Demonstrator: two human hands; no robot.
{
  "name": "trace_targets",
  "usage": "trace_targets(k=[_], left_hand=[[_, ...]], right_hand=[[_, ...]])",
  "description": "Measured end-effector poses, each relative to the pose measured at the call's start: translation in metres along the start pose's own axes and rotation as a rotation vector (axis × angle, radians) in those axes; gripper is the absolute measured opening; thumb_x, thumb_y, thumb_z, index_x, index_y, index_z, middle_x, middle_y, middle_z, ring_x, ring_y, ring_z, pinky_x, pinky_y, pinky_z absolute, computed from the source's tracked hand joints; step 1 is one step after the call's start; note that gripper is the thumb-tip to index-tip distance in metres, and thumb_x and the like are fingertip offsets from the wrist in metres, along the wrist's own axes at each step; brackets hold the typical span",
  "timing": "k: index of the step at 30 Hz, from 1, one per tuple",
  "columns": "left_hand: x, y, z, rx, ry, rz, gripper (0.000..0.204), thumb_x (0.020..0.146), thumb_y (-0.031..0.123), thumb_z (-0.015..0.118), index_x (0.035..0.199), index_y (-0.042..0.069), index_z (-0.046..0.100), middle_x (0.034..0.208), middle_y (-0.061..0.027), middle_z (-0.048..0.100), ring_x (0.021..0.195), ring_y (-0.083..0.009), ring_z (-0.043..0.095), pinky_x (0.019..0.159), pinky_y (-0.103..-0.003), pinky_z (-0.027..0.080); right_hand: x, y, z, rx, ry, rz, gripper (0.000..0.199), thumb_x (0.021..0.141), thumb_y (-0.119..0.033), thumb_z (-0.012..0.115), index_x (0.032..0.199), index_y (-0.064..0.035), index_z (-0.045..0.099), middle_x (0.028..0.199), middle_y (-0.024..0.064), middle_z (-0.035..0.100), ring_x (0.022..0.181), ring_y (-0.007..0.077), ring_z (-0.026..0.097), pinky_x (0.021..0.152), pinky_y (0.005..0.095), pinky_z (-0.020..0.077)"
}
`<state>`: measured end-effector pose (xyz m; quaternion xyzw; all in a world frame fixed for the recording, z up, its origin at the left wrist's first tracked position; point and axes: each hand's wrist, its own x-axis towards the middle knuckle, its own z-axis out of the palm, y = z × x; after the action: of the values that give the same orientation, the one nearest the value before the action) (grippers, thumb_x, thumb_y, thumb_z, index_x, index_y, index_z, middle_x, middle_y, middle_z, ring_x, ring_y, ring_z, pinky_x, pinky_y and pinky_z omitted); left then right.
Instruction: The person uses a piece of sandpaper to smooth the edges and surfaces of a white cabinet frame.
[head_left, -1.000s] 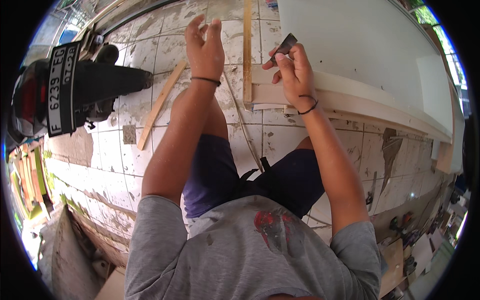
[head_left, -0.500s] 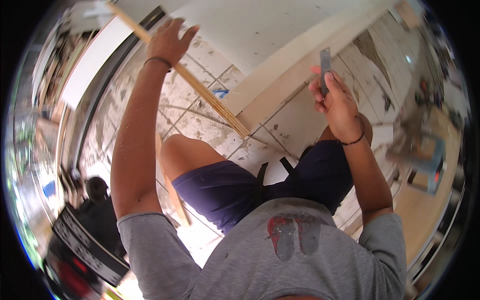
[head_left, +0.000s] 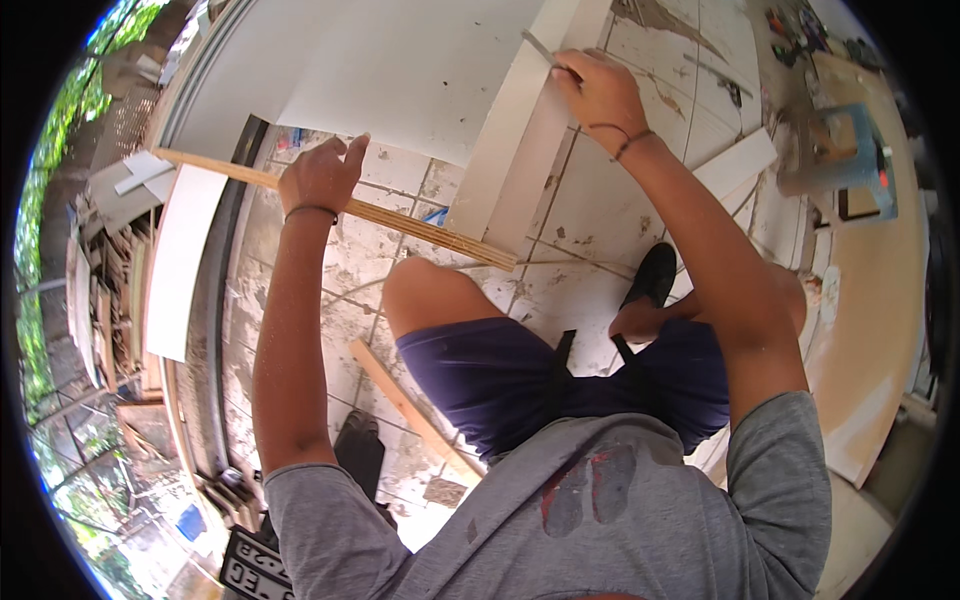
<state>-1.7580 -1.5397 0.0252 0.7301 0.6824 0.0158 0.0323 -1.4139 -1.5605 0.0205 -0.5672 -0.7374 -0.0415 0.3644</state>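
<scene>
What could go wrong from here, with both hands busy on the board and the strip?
The left hand holds the long wooden strip only near one end; it may swing or slip.
The right hand works a thin tool at the white board edge; a slip could gouge it or nick fingers.

Raw wooden strip [head_left: 400,222], smooth matt white board [head_left: 400,70], stained floor tiles [head_left: 600,210].

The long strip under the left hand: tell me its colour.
Light tan, bare wood, as the head view shows: the long strip runs under the left hand.
</scene>
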Motion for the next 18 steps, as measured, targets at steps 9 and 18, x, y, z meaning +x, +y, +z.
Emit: trace_targets(k=[9,18], left_hand=[[0.005,0.0,-0.009,0.071,-0.081,-0.065,0.055,0.083,0.068,0.046,0.092,0.02,0.071,0.091,-0.0103,0.07,0.091,-0.0293,0.065,0.076,-0.039,0.05],[0.009,-0.009,-0.002,-0.007,-0.142,-0.107,0.057,0.083,0.068,0.046,0.092,0.018,0.071,0.087,-0.0092,0.069,0.088,-0.0291,0.065,0.075,-0.039,0.049]], right_hand=[[-0.024,-0.051,0.017,-0.002,-0.05,0.036,0.022,0.08,-0.008,0.054,0.099,-0.009,0.064,0.083,0.0111,0.062,0.075,0.0314,0.062,0.066,0.0401,0.0519],[-0.056,-0.147,-0.036,0.294,-0.387,-0.037,0.016,0.077,-0.01,0.053,0.089,-0.0069,0.064,0.082,0.0125,0.061,0.08,0.0305,0.063,0.068,0.0391,0.0525]])
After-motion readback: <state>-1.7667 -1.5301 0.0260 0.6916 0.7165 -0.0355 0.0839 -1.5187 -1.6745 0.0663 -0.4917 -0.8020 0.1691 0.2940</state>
